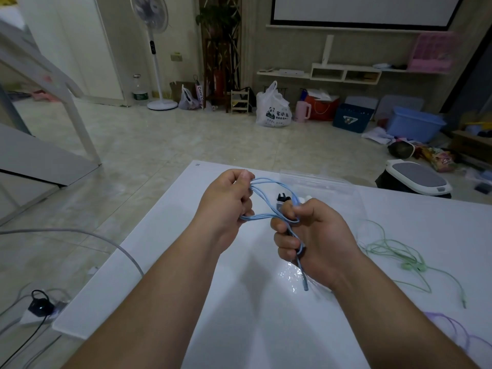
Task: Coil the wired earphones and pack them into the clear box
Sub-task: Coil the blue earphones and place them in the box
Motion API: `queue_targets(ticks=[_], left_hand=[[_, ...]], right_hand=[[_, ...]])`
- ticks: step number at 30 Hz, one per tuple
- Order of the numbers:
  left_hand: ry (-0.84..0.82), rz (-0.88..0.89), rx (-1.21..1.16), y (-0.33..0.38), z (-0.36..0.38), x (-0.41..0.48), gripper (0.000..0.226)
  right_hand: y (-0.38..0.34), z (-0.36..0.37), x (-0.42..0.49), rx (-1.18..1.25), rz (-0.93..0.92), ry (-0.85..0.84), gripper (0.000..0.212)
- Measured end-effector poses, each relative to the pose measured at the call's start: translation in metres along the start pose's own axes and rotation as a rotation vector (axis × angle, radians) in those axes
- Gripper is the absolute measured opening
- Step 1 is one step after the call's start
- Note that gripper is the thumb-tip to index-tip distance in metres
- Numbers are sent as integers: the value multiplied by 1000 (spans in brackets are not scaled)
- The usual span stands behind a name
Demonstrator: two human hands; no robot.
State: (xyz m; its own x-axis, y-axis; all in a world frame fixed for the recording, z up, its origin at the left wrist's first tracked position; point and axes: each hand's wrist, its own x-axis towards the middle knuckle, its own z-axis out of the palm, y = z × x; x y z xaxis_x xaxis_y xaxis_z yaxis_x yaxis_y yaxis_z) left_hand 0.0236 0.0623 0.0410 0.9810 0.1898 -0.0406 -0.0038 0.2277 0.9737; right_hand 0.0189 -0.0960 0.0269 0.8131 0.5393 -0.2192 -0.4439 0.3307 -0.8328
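Mid-coil above white table (165, 275): blue earphones (269, 185) looped between left hand (226, 206) and right hand (314, 241), both clamped on cord. Loose tail hanging below right fist. Clear box (330, 182) just beyond, nearer right hand.

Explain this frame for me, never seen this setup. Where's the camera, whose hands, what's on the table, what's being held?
There is no robot here: a person works with two bare hands, and the single wide-angle camera sits on their head, looking forward and down. The left hand pinches loops of the blue earphones, while the right hand grips the rest of that cable, its plug end hanging below the fist. They are held above a white table. Behind the hands lies the clear box, hard to make out because it is transparent. To the right on the table lie green earphones, uncoiled, and purple earphones at the edge of the frame. The room beyond is just background clutter.
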Motion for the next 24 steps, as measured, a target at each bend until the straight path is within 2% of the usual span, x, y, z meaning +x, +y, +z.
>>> queue_targets(ticks=[3,5,12,16,20,24], left_hand=[[-5,63,169,-1,1,-1,25],[-8,96,252,-1,1,-1,29],[-2,101,353,-1,2,-4,50],[28,116,345,-1,2,-4,51],[65,172,403,-1,0,-2,56],[107,246,507,-3,-1,-1,57]], right_hand=[[0,3,5,-17,47,109,55],[1,6,6,-25,61,175,65],[2,14,2,-85,39,351,44],[4,17,2,-112,-11,332,15],[6,14,4,-130,16,251,30],[6,9,4,-161,89,181,30]])
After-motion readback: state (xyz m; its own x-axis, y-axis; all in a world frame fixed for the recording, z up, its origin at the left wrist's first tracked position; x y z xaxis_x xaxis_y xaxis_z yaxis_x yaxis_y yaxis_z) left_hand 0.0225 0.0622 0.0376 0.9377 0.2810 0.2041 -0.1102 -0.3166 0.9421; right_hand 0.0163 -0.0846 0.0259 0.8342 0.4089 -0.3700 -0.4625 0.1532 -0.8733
